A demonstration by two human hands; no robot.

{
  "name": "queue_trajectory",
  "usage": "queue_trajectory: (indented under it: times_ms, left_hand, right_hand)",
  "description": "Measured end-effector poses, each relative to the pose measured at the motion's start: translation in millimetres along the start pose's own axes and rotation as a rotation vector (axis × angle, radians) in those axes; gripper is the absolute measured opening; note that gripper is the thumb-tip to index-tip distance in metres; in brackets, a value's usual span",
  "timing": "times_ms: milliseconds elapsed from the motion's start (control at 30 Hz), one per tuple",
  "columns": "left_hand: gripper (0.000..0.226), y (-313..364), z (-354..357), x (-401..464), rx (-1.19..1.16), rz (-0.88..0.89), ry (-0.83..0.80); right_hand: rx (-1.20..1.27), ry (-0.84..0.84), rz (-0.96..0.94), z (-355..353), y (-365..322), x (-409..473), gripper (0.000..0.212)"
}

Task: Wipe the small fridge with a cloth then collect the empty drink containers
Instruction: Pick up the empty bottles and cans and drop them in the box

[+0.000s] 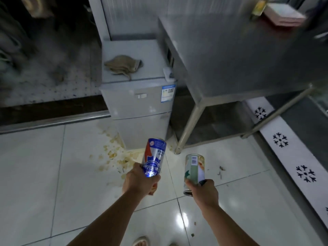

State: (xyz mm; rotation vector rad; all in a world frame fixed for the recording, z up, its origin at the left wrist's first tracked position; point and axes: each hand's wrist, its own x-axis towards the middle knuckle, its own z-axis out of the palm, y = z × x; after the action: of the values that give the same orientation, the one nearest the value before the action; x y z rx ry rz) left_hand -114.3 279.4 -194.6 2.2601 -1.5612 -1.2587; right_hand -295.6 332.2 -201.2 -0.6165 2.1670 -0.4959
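Observation:
The small grey fridge stands ahead against the wall, with a crumpled beige cloth lying on its top. My left hand is shut on a blue, white and red drink can, held upside down over the floor in front of the fridge. My right hand is shut on a green and white can, also tilted, a little to the right of the first. Both cans hang in the air, apart from each other and from the fridge.
A steel table stands right of the fridge, its leg reaching the floor near my right hand. Yellowish spill and scraps lie on the white tiles by the fridge's base. A white patterned panel runs along the right. My sandalled foot shows below.

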Motion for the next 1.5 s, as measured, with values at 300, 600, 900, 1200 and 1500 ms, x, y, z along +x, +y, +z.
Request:
queue_trajectory:
  times_ms: [300,600,900,1200,1500]
  left_hand:
    - [0.071,105.7,-39.5,-95.7,-0.095,0.114,-0.011]
    - [0.073,165.3,-60.0,-154.9,-0.075,0.252,-0.102]
    - [0.078,170.1,-79.6,-183.0,0.001,0.435,-0.325]
    - [0.070,160.0,-57.4,-265.2,0.123,0.647,-0.583]
    - [0.058,129.0,3.8,-402.6,0.236,0.866,-0.802]
  right_hand:
    - [0.150,0.116,-0.077,-126.2,-34.7,-70.5,0.054]
    - [0.298,0.228,-0.077,-190.8,-38.9,-129.4,0.051]
    - [0.406,0.420,0.056,-199.8,-18.2,-208.1,0.056]
    - [0.619,0.667,0.184,-203.7,46.2,-318.4,0.047]
    - [0.724,0.913,0.362,-210.4,154.7,-429.5,0.054]
